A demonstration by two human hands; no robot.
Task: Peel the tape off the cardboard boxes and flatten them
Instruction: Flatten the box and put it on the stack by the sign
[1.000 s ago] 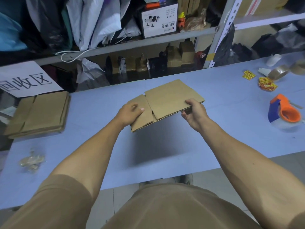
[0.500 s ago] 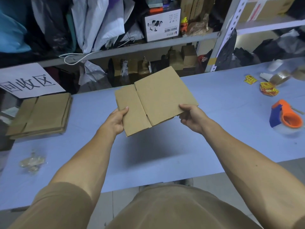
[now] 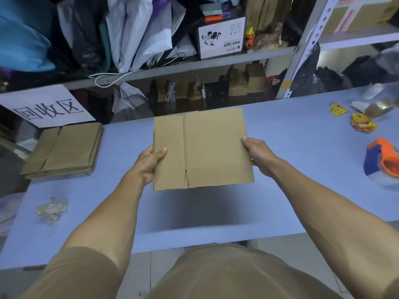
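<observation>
Left hand (image 3: 149, 164) and right hand (image 3: 258, 155) grip flattened box (image 3: 207, 147) at 9 and 3 o'clock edges. Held face-up above table (image 3: 291, 147), long axis left-right.

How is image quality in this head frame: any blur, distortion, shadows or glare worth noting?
Head view: the flattened box and both hands, left hand and right hand, are sharp; wide-angle distortion bends the shelf upright and table edges; the box casts a soft shadow on the table; the tape dispenser at the right edge looks smeared; no strong glare.
</observation>
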